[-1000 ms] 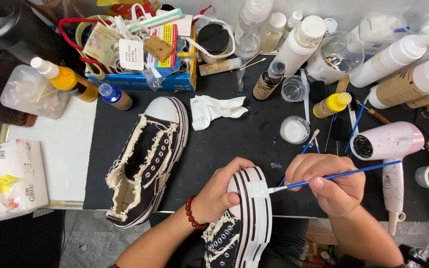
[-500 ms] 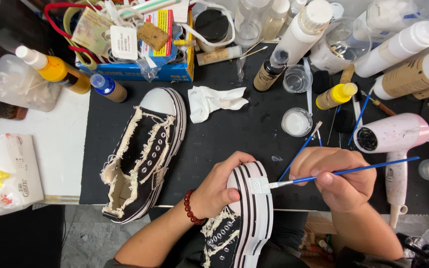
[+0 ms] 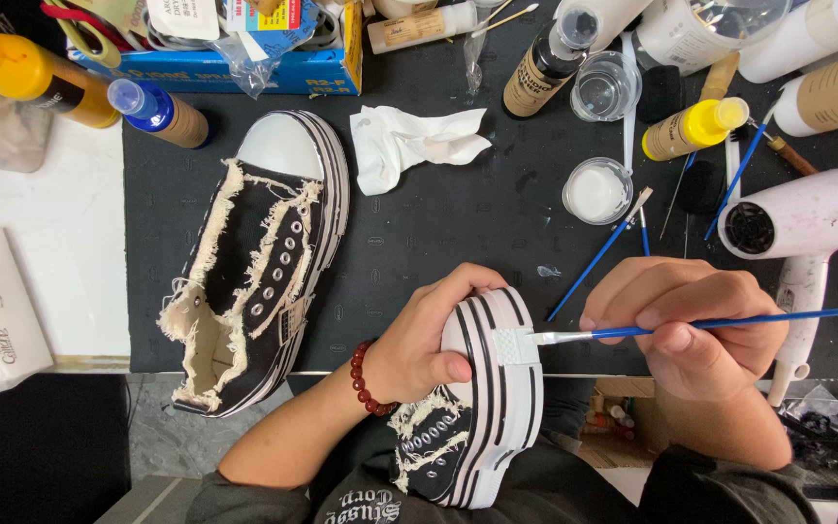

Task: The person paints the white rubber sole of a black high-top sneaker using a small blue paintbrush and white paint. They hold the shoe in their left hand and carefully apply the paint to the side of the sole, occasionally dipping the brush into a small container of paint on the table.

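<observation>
Sneaker [image 3: 482,398] in black canvas with a striped white sole sits at the near edge of the bench [image 3: 458,233], toe up, in the head view, its heel end hanging over the person's lap. The left hand [image 3: 429,340] wraps the toe from the left, its grip pressed around the white rubber with the thumb lying across the front; a red bead bracelet [image 3: 363,378] circles that wrist. The right hand [image 3: 691,325] comes in from the right, its grip pinching a thin blue paintbrush [image 3: 720,323], whose pale tip touches the ribbed white patch on the sole's sidewall. A 2nd sneaker [image 3: 254,262] of the same kind, frayed along its cream edges, lies on its sole toward the left of the black mat, toe pointing to the far edge, well apart from both hands. A crumpled white tissue [image 3: 409,144] lies just beside its toe. Near the middle of the bench stands a small cup of white paint [image 3: 596,190], with another blue brush [image 3: 598,257] lying beside it. A pink hair dryer [image 3: 807,218] rests at the right edge.
</observation>
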Motion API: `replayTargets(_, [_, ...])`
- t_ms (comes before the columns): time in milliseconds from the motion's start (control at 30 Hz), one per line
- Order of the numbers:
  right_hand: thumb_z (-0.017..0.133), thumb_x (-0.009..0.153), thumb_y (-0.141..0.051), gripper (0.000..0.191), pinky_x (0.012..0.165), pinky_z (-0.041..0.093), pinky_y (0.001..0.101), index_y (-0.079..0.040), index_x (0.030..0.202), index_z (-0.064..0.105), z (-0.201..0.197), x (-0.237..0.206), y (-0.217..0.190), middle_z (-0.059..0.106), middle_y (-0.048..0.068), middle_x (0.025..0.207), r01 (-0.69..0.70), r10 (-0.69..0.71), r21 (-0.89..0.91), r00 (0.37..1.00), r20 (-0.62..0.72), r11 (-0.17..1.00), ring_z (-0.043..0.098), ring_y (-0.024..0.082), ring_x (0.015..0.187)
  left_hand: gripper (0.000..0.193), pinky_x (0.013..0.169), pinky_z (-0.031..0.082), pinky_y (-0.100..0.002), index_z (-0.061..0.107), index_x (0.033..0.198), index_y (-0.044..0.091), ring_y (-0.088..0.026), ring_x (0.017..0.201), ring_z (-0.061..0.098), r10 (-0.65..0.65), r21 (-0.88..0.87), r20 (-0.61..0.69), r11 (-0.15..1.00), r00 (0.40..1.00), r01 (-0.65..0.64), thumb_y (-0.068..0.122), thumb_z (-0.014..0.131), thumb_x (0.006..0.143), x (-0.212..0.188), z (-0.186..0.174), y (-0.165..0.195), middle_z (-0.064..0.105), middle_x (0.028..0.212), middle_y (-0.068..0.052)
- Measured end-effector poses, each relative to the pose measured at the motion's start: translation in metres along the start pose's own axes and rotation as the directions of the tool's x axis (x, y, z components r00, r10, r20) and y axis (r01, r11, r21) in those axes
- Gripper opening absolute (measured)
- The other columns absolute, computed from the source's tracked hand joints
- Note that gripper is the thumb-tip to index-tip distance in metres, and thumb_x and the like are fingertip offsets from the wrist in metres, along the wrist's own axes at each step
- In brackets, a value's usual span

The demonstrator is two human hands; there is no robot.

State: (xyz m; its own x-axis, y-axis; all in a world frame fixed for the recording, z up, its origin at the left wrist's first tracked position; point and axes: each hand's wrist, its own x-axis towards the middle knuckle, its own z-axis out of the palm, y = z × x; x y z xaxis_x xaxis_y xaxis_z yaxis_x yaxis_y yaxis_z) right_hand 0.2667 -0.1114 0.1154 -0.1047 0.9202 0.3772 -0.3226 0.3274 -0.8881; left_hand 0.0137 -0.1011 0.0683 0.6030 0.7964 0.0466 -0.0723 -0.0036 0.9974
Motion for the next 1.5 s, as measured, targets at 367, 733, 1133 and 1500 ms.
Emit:
replayTargets(367, [0.061, 0.099, -0.009, 0.014, 0.056, 0.061, 0.0401, 0.001, 0.090, 0.056, -0.004, 0.001, 0.006, 0.067, 0.021, 0.075, 0.035, -0.030, -0.039, 0.993, 0.114, 0.999, 0.070, 0.030, 0.065, 0.106, 0.093, 0.057, -0.031, 0.053, 0.129, -0.001, -0.020, 0.104, 0.072, 0.026, 0.018, -0.002, 1.000, 1.000, -0.026, 0.095, 0.044, 0.085, -0.005, -0.001, -0.005, 0.067, 0.112, -0.010])
replayTargets(733, [0.058, 0.095, -0.005, 0.010, 0.056, 0.063, 0.0415, 0.002, 0.089, 0.055, -0.007, 0.002, 0.011, 0.067, 0.020, 0.071, 0.065, -0.057, -0.077, 0.994, 0.094, 0.995, 0.068, 0.029, 0.063, 0.108, 0.092, 0.059, -0.030, 0.052, 0.129, -0.002, -0.019, 0.105, 0.073, 0.016, -0.005, 0.003, 1.000, 1.000, -0.016, 0.096, 0.044, 0.083, -0.007, 0.001, -0.008, 0.068, 0.113, -0.011])
replayTargets(1133, [0.058, 0.094, -0.006, 0.010, 0.051, 0.063, 0.0398, 0.001, 0.088, 0.054, -0.007, 0.003, 0.007, 0.066, 0.020, 0.070, 0.109, -0.099, -0.069, 0.986, 0.136, 0.992, 0.072, 0.028, 0.058, 0.109, 0.093, 0.059, -0.030, 0.052, 0.129, -0.001, -0.019, 0.105, 0.073, 0.007, -0.013, 0.002, 1.000, 1.000, -0.007, 0.097, 0.043, 0.082, -0.009, 0.002, -0.009, 0.068, 0.114, -0.011])
replayTargets(1500, [0.058, 0.095, -0.009, 0.011, 0.052, 0.062, 0.0401, 0.000, 0.089, 0.055, -0.007, -0.003, 0.001, 0.065, 0.019, 0.070, 0.078, -0.064, -0.087, 0.987, 0.150, 0.993, 0.070, 0.029, 0.059, 0.110, 0.091, 0.058, -0.029, 0.052, 0.129, -0.001, -0.017, 0.103, 0.072, -0.010, -0.027, 0.000, 1.000, 1.000, 0.010, 0.097, 0.043, 0.081, -0.010, 0.004, -0.008, 0.067, 0.112, -0.010])
